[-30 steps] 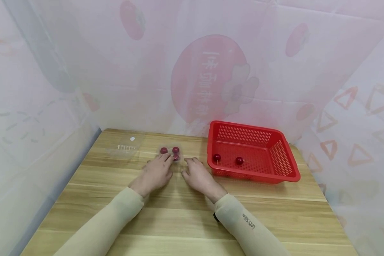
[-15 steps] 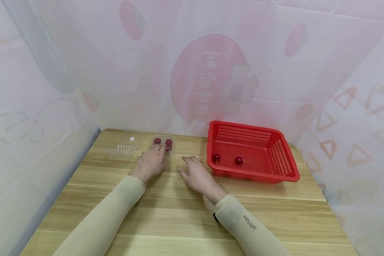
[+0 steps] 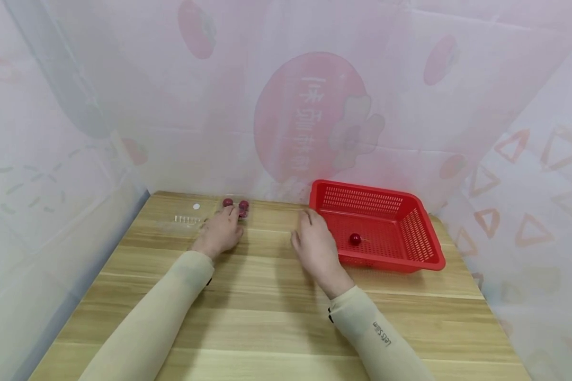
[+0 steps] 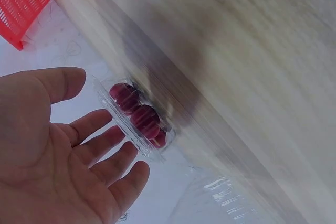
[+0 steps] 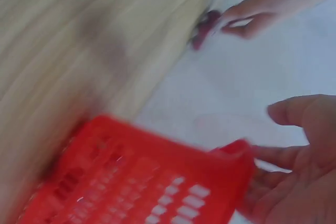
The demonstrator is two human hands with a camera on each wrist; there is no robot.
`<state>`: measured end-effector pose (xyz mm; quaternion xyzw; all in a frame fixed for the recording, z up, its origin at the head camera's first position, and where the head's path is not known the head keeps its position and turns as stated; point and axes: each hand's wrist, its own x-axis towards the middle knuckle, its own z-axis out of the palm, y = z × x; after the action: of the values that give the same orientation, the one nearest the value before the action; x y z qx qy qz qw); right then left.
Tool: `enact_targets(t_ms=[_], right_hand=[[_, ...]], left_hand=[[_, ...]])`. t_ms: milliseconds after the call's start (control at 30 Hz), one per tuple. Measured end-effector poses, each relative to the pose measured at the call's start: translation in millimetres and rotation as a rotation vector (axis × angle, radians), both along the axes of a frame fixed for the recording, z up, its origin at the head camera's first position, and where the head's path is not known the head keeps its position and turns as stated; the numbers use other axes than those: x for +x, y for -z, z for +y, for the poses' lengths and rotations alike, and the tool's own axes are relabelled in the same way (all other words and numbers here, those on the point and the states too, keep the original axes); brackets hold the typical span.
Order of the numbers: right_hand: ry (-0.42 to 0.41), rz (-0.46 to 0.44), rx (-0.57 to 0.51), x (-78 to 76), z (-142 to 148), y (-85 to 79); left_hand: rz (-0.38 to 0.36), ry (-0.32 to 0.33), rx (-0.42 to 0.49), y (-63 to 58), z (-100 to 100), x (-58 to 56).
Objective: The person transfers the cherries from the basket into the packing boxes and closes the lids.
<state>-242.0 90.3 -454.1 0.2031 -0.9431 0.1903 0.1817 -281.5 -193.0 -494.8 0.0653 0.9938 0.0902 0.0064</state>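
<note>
A small clear plastic box holds several dark red cherries near the table's back edge. My left hand reaches to its near side; in the left wrist view the fingers are loosely extended, their tips at the box's rim, and the thumb stands apart. Farther right, my right hand is at the left end of a red perforated basket. In the right wrist view its fingers lie behind the basket's rim, with the thumb spread away; whether they touch is unclear. One cherry shows inside the basket.
Left of the box lies a thin clear plastic piece with pale stripe-like glints and a white round spot. The wooden table ends at a printed pink-and-white curtain behind and at both sides.
The cherry box has slid back and left with my left hand at it. My right hand has moved right to the basket's left end, hiding the second cherry there.
</note>
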Motion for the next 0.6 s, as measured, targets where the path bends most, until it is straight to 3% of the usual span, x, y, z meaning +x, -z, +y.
enact_targets(t_ms=[100,167,200,600], right_hand=[[0.079,-0.034,0.043,-8.6,9.4,7.9],[0.092,-0.066,0.059,-13.2,14.2,13.6],[0.088,-0.076,0.065,-15.1,16.3,16.0],[0.124,-0.124,0.084,-18.7,11.2,20.4]], left_hand=[[-0.003,-0.001,0.011,-0.6,-0.3,0.5],[-0.027,-0.003,0.009,-11.9,3.5,8.1],[-0.027,-0.006,0.01,-11.6,3.3,7.8],[-0.032,0.077,0.008,-7.2,-23.1,-16.5]])
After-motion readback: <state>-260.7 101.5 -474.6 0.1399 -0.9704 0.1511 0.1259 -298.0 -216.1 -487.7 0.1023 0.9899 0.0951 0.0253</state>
